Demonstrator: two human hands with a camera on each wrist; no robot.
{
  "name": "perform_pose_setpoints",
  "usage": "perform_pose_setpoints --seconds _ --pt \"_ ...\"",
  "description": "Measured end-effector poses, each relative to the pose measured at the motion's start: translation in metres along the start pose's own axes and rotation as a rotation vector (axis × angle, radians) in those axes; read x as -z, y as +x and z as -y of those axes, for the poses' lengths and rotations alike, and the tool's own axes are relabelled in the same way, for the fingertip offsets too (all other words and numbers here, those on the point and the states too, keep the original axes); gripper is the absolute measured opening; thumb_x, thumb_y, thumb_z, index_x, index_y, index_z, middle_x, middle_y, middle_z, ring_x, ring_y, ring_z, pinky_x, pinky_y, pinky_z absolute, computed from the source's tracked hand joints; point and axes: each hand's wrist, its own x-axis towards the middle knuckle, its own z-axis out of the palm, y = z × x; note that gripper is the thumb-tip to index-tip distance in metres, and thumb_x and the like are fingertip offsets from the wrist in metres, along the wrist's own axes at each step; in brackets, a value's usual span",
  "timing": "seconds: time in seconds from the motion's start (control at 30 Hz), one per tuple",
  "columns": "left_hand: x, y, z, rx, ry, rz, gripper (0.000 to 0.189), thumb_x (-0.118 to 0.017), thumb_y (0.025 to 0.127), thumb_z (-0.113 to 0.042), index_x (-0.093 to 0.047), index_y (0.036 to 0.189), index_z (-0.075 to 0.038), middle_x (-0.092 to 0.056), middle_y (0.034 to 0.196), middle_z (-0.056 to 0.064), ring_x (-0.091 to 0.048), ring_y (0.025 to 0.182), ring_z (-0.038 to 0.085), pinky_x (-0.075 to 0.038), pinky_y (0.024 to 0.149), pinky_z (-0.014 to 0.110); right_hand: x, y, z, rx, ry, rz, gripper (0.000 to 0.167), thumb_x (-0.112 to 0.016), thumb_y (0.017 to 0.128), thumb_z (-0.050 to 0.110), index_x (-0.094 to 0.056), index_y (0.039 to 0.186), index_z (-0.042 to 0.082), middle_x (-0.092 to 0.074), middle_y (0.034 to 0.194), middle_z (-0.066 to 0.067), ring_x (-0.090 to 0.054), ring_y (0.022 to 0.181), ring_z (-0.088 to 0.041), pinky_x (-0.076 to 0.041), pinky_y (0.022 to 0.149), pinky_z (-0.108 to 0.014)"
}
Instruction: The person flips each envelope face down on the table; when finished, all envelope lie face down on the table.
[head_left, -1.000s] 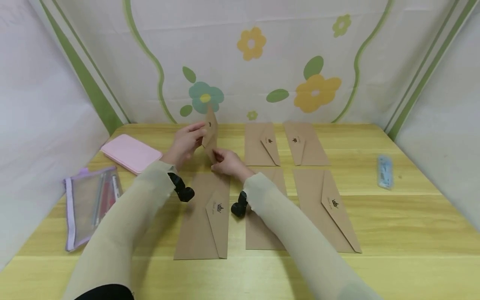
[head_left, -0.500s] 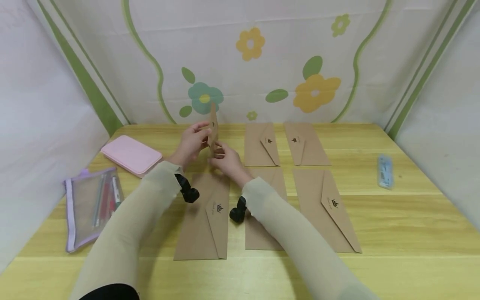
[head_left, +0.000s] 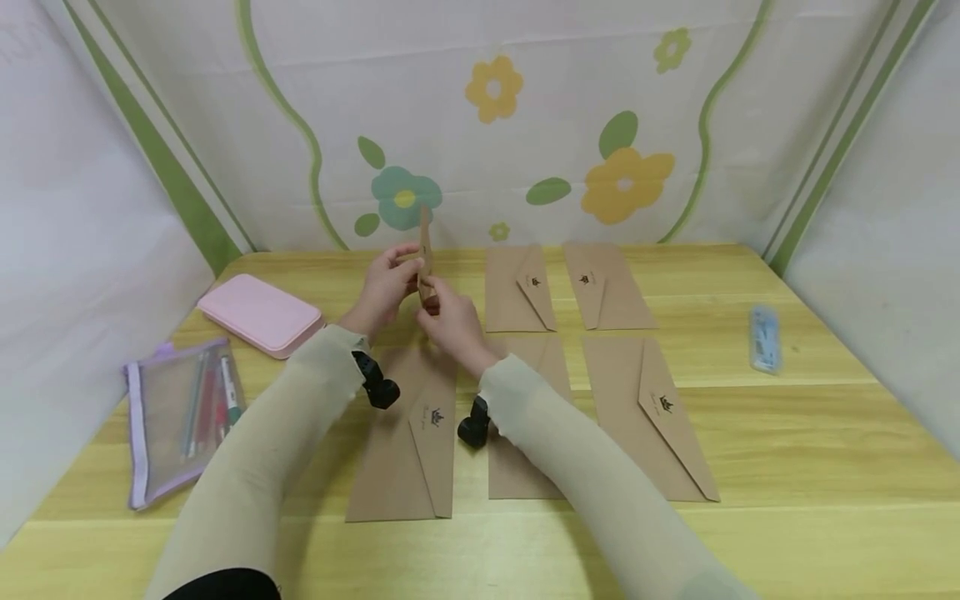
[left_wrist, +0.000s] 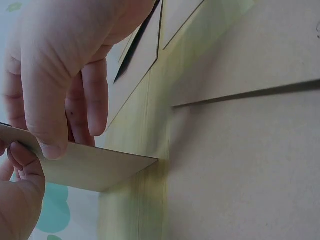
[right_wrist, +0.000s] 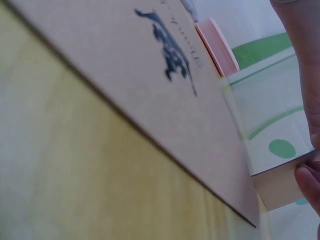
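Note:
A brown kraft envelope [head_left: 425, 242] stands on edge above the back left of the table, seen almost side-on in the head view. My left hand [head_left: 388, 287] pinches it from the left, thumb on the near face in the left wrist view. From the right, my right hand [head_left: 456, 327] grips its lower part, with the fingertips close to those of the left. The held envelope's plain face [left_wrist: 95, 172] shows in the left wrist view. Below the hands lies another envelope [head_left: 401, 467] with a pointed flap and a printed crown.
Several more envelopes lie flat in rows: back middle [head_left: 504, 292], back right [head_left: 622, 292], front right [head_left: 622, 417], and one partly under the right forearm [head_left: 521, 467]. At left are a pink case [head_left: 258, 308] and a mesh pencil pouch [head_left: 165, 425]. A small blue item [head_left: 765, 339] lies far right.
The envelope has turned from showing its flap and crown to nearly edge-on. My right hand has moved up along it, closer to the left, which has shifted slightly right.

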Motion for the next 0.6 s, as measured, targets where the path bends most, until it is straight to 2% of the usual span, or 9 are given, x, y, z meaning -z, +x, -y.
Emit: perform_pose_setpoints --seconds 0.13,0.23,0.37,0.47,0.6 --pt "-0.0017 -0.0015 0.0002 0.001 0.008 -0.005 0.041 -0.053 0.093 -0.013 -0.048 0.133 -0.009 -0.052 0.097 0.002 -0.048 0.073 0.011 -0.046 0.069 0.022 0.0000 -0.0016 0.0011 0.033 -0.057 -0.013 0.047 -0.060 0.087 0.011 -0.046 0.132 0.009 -0.070 0.098 -0.010 -0.066 0.086 -0.016 -0.053 0.073 -0.027" --pt "-0.0041 -0.0015 0.0002 0.014 -0.059 0.021 0.042 -0.053 0.093 -0.010 -0.046 0.134 -0.008 -0.051 0.091 0.002 -0.048 0.069 0.010 -0.047 0.066 0.021 0.0012 -0.0034 0.0010 0.064 -0.100 -0.032 0.047 -0.059 0.087 0.009 -0.046 0.132 0.006 -0.069 0.086 -0.009 -0.063 0.072 -0.014 -0.050 0.062 -0.022" --pt "-0.0062 -0.0017 -0.0004 0.049 -0.133 0.059 0.047 -0.055 0.092 -0.006 -0.043 0.136 -0.010 -0.051 0.090 0.002 -0.051 0.069 0.010 -0.048 0.066 0.020 0.0020 -0.0056 -0.0006 0.086 -0.129 -0.061 0.046 -0.057 0.086 0.007 -0.045 0.131 0.003 -0.062 0.067 -0.005 -0.051 0.054 -0.011 -0.039 0.048 -0.019" --pt "-0.0075 -0.0025 -0.0005 0.058 -0.123 0.081 0.049 -0.056 0.091 -0.006 -0.041 0.138 -0.012 -0.051 0.091 0.002 -0.052 0.072 0.010 -0.048 0.067 0.019 0.0020 -0.0073 -0.0019 0.097 -0.129 -0.091 0.045 -0.056 0.086 0.006 -0.046 0.129 0.000 -0.059 0.063 -0.004 -0.048 0.051 -0.010 -0.036 0.046 -0.018" --pt "-0.0098 -0.0032 -0.0011 0.036 -0.102 0.124 0.052 -0.055 0.091 -0.006 -0.037 0.140 -0.011 -0.051 0.096 0.002 -0.053 0.076 0.009 -0.047 0.071 0.020 0.0024 -0.0083 -0.0037 0.105 -0.127 -0.152 0.045 -0.057 0.085 0.005 -0.046 0.128 -0.001 -0.063 0.067 -0.006 -0.052 0.053 -0.010 -0.040 0.049 -0.018"
